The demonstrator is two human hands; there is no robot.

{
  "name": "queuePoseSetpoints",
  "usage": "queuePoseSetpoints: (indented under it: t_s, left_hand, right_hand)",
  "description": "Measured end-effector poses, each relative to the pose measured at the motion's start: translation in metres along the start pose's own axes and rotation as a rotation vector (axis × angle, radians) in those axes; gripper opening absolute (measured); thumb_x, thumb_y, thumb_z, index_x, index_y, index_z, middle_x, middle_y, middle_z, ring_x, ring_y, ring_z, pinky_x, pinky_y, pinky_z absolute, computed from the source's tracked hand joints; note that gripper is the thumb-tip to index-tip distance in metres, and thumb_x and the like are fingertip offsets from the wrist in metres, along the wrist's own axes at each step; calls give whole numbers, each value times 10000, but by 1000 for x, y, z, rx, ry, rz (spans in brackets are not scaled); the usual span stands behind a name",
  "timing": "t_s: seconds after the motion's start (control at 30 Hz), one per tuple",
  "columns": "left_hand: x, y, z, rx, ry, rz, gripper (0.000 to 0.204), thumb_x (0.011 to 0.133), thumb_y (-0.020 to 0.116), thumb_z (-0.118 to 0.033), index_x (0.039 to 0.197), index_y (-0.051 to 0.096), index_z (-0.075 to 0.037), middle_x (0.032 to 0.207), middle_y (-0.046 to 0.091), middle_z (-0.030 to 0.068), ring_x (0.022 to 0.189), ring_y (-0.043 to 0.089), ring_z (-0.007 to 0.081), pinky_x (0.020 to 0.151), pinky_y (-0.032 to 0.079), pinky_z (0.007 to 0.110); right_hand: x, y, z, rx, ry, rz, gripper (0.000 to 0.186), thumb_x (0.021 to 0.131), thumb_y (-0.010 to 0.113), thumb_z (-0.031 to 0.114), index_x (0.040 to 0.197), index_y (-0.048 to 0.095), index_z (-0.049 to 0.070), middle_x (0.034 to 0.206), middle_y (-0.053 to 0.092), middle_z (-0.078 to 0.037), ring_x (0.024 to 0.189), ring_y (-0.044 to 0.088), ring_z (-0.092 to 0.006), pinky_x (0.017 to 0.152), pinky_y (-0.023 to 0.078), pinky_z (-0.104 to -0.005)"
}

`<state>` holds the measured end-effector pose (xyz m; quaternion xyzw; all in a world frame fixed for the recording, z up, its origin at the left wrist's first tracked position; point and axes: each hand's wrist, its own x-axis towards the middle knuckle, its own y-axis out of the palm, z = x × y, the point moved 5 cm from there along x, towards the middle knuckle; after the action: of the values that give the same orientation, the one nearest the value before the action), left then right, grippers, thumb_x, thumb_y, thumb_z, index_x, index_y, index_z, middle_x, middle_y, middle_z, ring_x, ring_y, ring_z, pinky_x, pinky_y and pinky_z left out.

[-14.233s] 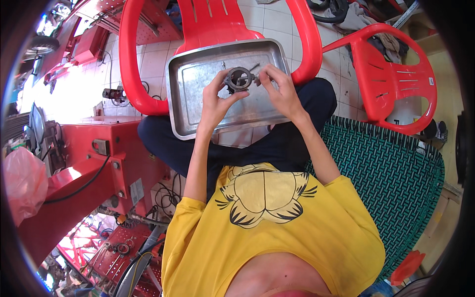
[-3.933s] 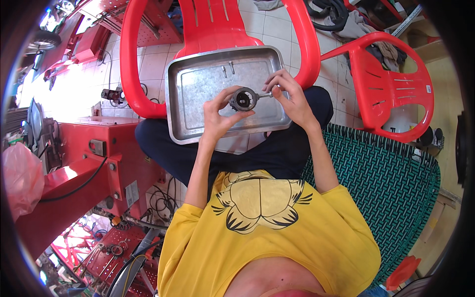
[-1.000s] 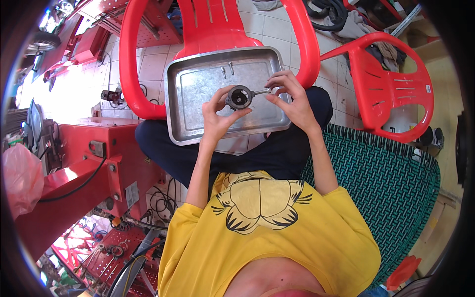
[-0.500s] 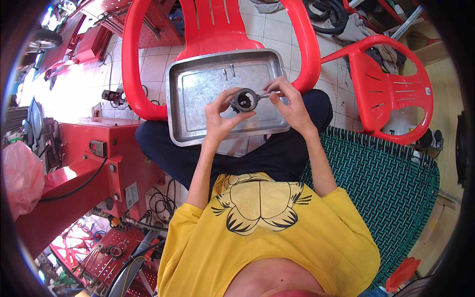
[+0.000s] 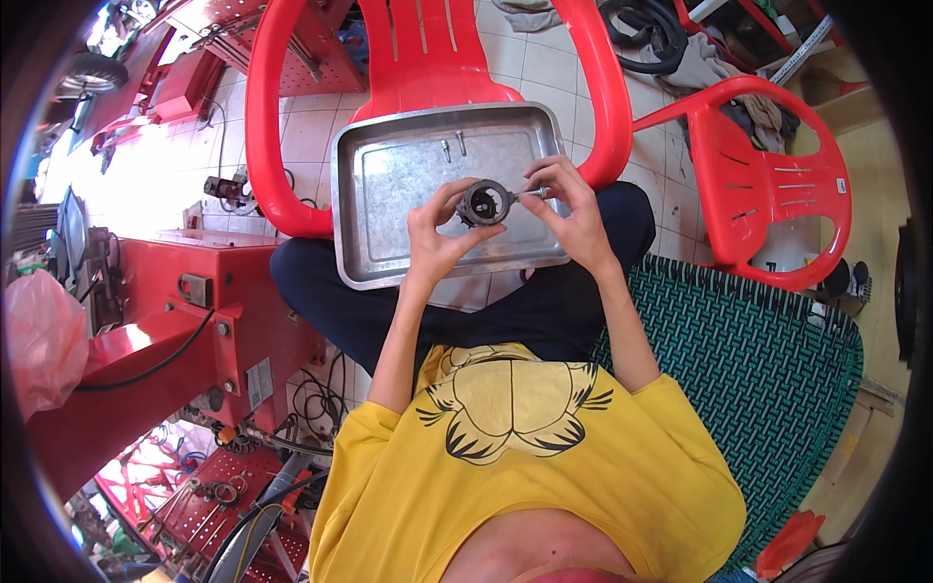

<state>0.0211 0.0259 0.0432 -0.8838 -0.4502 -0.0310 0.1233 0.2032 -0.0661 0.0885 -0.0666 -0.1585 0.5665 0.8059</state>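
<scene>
My left hand (image 5: 438, 238) is closed around the left side of a dark ring-shaped metal part (image 5: 487, 184), holding it over the tray with its round opening facing up. At the part's right side, my right hand (image 5: 575, 219) pinches a thin silver bolt (image 5: 541, 191) between thumb and fingers. The bolt points at the part's side; whether its tip is inside cannot be told. Beneath both hands is a shallow metal tray (image 5: 379, 262). Towards its far side lie two small bolts, one on the left (image 5: 446, 151) and one on the right (image 5: 462, 144).
The tray rests between a red plastic chair (image 5: 428, 78) and my legs. Another red chair (image 5: 777, 185) stands to the right, beyond a green woven seat (image 5: 748, 369). A red metal machine (image 5: 194, 282) stands close on my left, with cables (image 5: 321, 398) on the floor.
My right fingers have shifted slightly on the bolt, and more of its outer end now shows. The part and my left hand have moved a little to the right.
</scene>
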Motion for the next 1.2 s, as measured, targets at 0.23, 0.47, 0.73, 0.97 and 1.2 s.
queuePoseSetpoints:
  t_s: [0.23,0.47,0.73,0.97,1.2]
  left_hand:
    - [0,1,0,-39,3,-19,592,684,947,-155,1206,694,-36,1047,789,103,1007,761,173,884,589,301]
    - [-2,5,0,-2,54,3,611,696,935,-113,1243,675,-30,1037,784,86,974,753,160,845,596,318]
    - [0,0,-2,-6,35,0,612,690,940,-117,1235,676,-25,1020,785,86,955,750,149,825,589,304]
    - [2,2,-2,-40,-21,2,604,691,941,-131,1226,682,-22,1050,785,110,1008,751,166,891,574,297]
    - [0,-3,3,-48,22,-38,602,693,944,-135,1223,679,-31,993,788,89,924,746,125,809,577,272]
  right_hand:
    - [-10,1,-10,-6,80,2,163,945,739,63,1053,625,22,982,704,-64,866,714,-150,825,545,-298]
    - [-9,13,-27,309,210,-103,210,958,748,107,1059,585,20,888,666,-47,776,682,-121,693,525,-270]
    - [-15,20,-3,202,124,-265,238,960,738,75,1116,570,11,946,660,-69,768,665,-117,704,541,-275]
    - [-10,11,-5,27,-30,-193,291,929,755,59,1167,593,16,1021,703,-104,849,712,-173,751,573,-314]
    - [-3,9,1,-3,50,-63,186,953,734,99,1095,646,19,1037,709,-107,855,717,-192,795,556,-322]
